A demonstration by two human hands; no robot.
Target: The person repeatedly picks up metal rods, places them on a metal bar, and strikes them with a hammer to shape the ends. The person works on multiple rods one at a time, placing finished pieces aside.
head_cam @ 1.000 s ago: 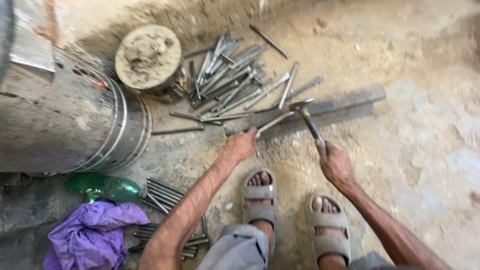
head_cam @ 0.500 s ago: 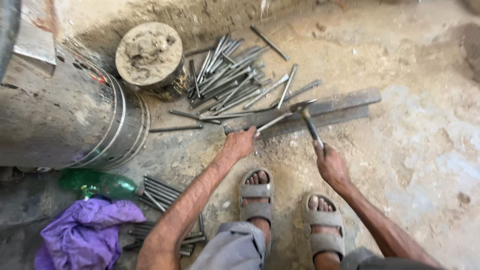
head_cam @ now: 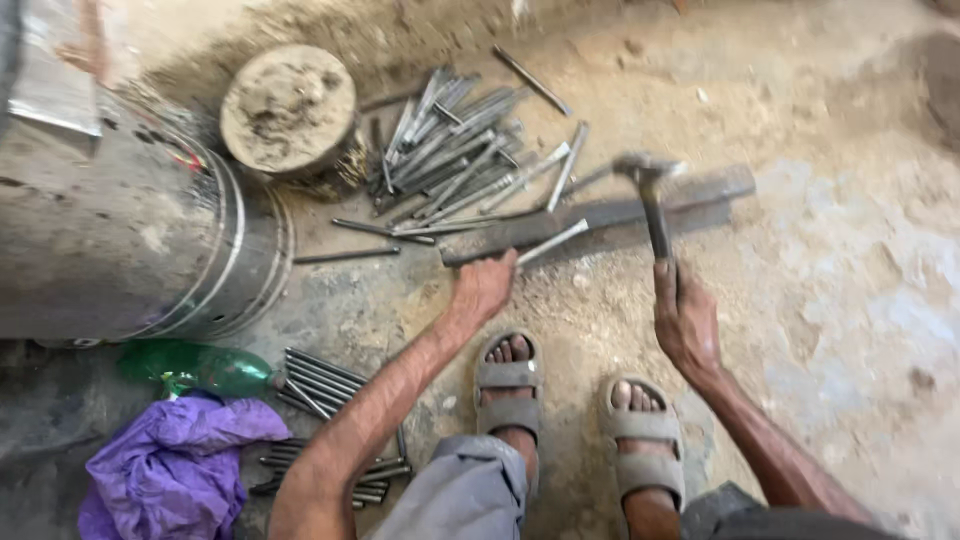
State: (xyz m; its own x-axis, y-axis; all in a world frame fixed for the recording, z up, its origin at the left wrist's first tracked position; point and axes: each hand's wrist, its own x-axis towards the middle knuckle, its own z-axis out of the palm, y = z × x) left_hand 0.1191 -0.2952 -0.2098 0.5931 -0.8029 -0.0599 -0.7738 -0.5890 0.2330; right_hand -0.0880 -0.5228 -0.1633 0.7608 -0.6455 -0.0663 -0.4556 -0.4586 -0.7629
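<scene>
My left hand (head_cam: 484, 288) grips a thin metal rod (head_cam: 552, 242) whose far end rests on a long flat steel bar (head_cam: 700, 195) lying on the ground. My right hand (head_cam: 684, 322) holds a hammer (head_cam: 650, 190) by its handle, with the head raised above the bar, a little right of the rod's tip. Both of my feet, in grey sandals (head_cam: 508, 385), are planted just below the hands.
A heap of several metal rods (head_cam: 455, 160) lies beyond the bar, beside a round dusty stump (head_cam: 290, 108). A large metal drum (head_cam: 120, 240) lies at left. Near it are a green plastic bottle (head_cam: 200, 368), a purple cloth (head_cam: 170, 465) and more rods (head_cam: 320, 385).
The hammer has lifted off the rod and its head now sits higher above the bar. My left hand keeps the rod in place on the bar.
</scene>
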